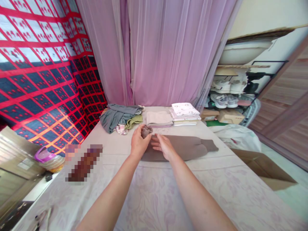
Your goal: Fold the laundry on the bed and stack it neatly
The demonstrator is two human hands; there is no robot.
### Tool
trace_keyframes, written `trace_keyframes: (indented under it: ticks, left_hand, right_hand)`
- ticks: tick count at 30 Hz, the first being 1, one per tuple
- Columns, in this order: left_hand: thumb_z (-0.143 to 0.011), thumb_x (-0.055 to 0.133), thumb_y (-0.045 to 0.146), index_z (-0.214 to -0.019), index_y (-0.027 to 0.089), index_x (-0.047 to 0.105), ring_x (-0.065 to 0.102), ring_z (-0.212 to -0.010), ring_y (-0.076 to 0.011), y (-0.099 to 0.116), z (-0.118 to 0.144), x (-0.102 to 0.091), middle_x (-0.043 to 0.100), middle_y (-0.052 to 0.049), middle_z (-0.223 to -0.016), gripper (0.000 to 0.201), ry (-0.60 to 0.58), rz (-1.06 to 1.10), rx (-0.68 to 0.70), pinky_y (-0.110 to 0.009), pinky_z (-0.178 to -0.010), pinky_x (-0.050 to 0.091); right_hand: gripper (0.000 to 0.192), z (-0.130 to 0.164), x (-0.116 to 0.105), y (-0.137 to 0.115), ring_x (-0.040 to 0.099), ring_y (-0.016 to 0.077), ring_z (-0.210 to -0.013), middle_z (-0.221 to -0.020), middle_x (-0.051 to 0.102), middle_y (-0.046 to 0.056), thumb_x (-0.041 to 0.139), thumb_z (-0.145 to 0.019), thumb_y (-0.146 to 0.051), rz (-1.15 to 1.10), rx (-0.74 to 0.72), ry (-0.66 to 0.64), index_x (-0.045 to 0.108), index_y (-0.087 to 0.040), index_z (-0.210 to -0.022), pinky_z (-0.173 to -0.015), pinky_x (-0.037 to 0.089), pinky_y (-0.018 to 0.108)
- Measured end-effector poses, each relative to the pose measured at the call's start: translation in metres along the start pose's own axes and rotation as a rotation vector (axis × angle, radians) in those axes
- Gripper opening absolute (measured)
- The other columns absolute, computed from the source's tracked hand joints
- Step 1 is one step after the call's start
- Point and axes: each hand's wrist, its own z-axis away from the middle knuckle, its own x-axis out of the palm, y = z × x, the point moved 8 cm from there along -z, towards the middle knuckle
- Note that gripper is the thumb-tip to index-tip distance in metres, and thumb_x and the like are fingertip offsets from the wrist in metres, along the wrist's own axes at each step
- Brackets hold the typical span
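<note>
A pair of brown trousers (pixel 185 148) lies folded lengthwise across the table, its ribbed cuff pointing right. At its left end my left hand (pixel 139 141) is closed round a bunched, crumpled part of brown cloth (pixel 146 130), which looks like the same garment. My right hand (pixel 163 145) is over the trousers near that end, fingers stretched out and apart; it seems to touch the cloth lightly. Part of the fabric between the hands is hidden by the fingers.
Behind are a loose heap of clothes (pixel 120 116), a folded beige cloth (pixel 158 118) and a stack of folded white cloths (pixel 184 110). A blurred-out patch (pixel 84 163) lies left. An open cardboard box (pixel 262 166) and a shoe rack (pixel 240 93) stand right of the table (pixel 154 199).
</note>
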Motion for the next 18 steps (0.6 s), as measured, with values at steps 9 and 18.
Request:
trace_keyframes:
  ticks: [9, 18]
  left_hand:
    - [-0.077, 0.062, 0.022, -0.137, 0.020, 0.042, 0.044, -0.129, -0.0249, 0.009, 0.039, 0.032, 0.050, -0.011, -0.137, 0.064, -0.251, -0.082, 0.233, -0.044, -0.108, 0.035]
    - [-0.078, 0.061, 0.027, -0.144, 0.018, 0.033, 0.038, -0.135, -0.0276, -0.065, 0.074, 0.002, 0.040, -0.015, -0.145, 0.072, -0.316, -0.324, 0.136, -0.045, -0.111, 0.033]
  right_hand:
    - [0.036, 0.008, -0.025, -0.004, 0.064, 0.0142, -0.075, -0.100, 0.068, 0.003, 0.063, -0.078, -0.039, 0.104, 0.082, 0.090, 0.058, -0.025, -0.110, -0.057, 0.052, 0.024]
    - [0.044, 0.008, -0.032, 0.002, 0.062, 0.0111, -0.069, -0.096, 0.066, 0.004, 0.058, -0.074, -0.021, 0.168, 0.107, 0.158, 0.053, -0.022, -0.118, -0.051, 0.051, 0.019]
